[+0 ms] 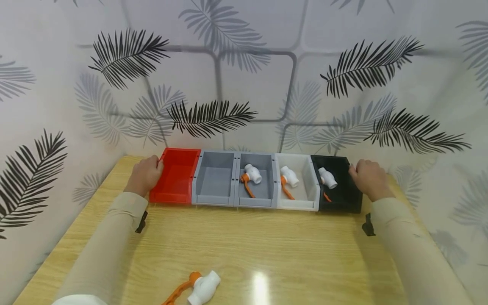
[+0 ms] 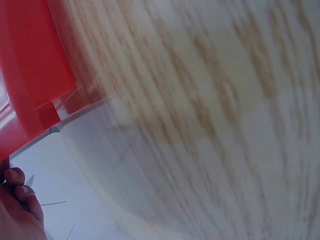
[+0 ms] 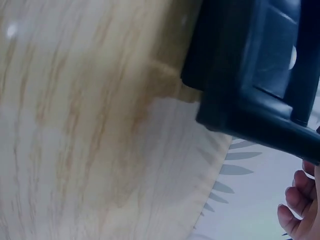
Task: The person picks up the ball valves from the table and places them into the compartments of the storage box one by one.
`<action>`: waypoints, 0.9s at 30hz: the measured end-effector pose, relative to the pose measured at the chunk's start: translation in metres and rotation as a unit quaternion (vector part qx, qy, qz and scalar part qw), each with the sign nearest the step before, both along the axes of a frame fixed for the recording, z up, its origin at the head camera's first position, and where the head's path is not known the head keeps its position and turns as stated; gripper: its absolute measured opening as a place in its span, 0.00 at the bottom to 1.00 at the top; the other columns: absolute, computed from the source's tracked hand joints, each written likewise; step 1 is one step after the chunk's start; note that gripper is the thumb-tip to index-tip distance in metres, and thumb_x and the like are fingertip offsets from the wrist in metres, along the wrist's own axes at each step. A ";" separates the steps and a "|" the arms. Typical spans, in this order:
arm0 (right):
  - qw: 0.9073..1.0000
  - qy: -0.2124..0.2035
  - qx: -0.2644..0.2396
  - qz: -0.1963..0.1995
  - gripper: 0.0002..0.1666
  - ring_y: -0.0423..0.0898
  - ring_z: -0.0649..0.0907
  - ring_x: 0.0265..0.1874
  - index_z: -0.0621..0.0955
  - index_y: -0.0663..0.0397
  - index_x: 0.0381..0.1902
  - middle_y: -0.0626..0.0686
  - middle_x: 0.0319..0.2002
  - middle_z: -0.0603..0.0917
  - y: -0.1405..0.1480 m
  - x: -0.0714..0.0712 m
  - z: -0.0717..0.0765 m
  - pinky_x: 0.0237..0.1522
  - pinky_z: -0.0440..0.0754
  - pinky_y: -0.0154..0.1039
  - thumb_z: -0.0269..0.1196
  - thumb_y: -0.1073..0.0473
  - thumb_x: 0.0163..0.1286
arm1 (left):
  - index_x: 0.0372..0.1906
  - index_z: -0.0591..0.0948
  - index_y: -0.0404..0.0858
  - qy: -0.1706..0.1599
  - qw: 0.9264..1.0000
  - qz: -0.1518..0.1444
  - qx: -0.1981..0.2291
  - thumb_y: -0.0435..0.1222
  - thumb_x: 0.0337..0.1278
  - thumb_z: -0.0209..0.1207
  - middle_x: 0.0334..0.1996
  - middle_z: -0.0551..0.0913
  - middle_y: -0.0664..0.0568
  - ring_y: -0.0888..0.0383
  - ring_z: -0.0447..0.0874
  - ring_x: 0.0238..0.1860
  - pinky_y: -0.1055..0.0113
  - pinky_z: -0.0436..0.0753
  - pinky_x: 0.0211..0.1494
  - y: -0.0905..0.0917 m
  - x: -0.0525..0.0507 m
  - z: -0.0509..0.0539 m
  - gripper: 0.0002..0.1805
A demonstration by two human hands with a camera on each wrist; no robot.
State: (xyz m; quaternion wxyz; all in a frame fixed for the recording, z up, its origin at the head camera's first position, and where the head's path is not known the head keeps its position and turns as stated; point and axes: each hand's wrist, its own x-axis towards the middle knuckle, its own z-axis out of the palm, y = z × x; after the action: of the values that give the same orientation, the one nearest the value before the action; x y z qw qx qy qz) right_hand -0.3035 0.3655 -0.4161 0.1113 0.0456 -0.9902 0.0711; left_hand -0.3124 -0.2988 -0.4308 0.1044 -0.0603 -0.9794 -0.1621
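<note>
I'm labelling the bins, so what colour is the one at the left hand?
The bin at the left hand is red; the head view shows it best.

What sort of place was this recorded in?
Probably an indoor tabletop workstation, perhaps staged for recording: a wood-grain table, a leaf-print backdrop behind it, and a row of bins with white-and-orange valve-like parts in three.

From above the table (image 1: 248, 241), the head camera looks forward and down, far enough back for the whole bin row (image 1: 255, 202) and the wall (image 1: 251, 84). The wrist cameras sit close, facing the table aslant — the left shares the red bin (image 2: 37, 60) with the head view, the right the black bin (image 3: 225, 85).
</note>
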 end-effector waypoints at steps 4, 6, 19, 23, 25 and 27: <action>0.999 -0.017 0.030 0.006 0.25 0.59 0.73 0.21 0.69 0.61 0.19 0.60 0.20 0.72 -0.004 -0.001 0.002 0.25 0.69 0.54 0.41 0.52 0.72 | 0.27 0.67 0.35 0.007 1.000 0.005 0.008 0.42 0.68 0.37 0.18 0.68 0.45 0.47 0.67 0.20 0.57 0.65 0.27 -0.001 0.001 0.000 0.18; 0.999 -0.021 0.039 0.010 0.25 0.62 0.75 0.25 0.71 0.64 0.22 0.62 0.23 0.74 -0.006 -0.002 0.003 0.29 0.70 0.57 0.40 0.52 0.72 | 0.27 0.67 0.35 0.011 1.000 0.006 0.010 0.42 0.68 0.37 0.18 0.67 0.45 0.47 0.67 0.20 0.57 0.65 0.27 -0.001 0.000 0.000 0.18; 0.998 -0.049 -0.014 0.036 0.28 0.65 0.75 0.28 0.71 0.65 0.27 0.63 0.25 0.74 0.004 -0.001 -0.007 0.31 0.68 0.58 0.35 0.49 0.75 | 0.28 0.68 0.34 0.011 1.000 0.006 0.004 0.40 0.68 0.38 0.18 0.68 0.45 0.46 0.68 0.21 0.55 0.66 0.27 0.002 0.003 0.001 0.17; 0.997 -0.050 -0.022 0.046 0.27 0.63 0.75 0.27 0.70 0.64 0.26 0.62 0.24 0.73 0.004 0.000 -0.008 0.30 0.68 0.57 0.36 0.51 0.76 | 0.27 0.68 0.34 0.016 1.000 0.001 0.003 0.40 0.68 0.38 0.18 0.68 0.45 0.46 0.68 0.20 0.55 0.66 0.27 0.003 0.004 0.002 0.17; 0.997 -0.047 -0.019 0.052 0.26 0.63 0.75 0.27 0.70 0.64 0.26 0.62 0.24 0.72 0.004 0.001 -0.007 0.31 0.67 0.57 0.36 0.51 0.76 | 0.27 0.68 0.34 0.016 1.000 0.001 0.003 0.40 0.68 0.38 0.18 0.68 0.45 0.46 0.68 0.20 0.55 0.66 0.27 0.003 0.004 0.002 0.17; 0.997 -0.045 -0.014 0.058 0.25 0.64 0.75 0.27 0.69 0.64 0.26 0.62 0.24 0.73 0.003 0.002 -0.006 0.31 0.67 0.57 0.37 0.52 0.76 | 0.27 0.68 0.34 0.013 1.000 0.003 0.003 0.40 0.68 0.38 0.18 0.68 0.45 0.46 0.68 0.20 0.56 0.66 0.27 0.003 0.004 0.002 0.17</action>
State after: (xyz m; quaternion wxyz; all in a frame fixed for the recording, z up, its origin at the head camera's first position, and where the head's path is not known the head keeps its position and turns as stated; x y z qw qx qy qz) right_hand -0.3018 0.3690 -0.4224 0.0634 0.0977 -0.9888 0.0928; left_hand -0.3088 -0.2962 -0.4292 0.1176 -0.0592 -0.9777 -0.1637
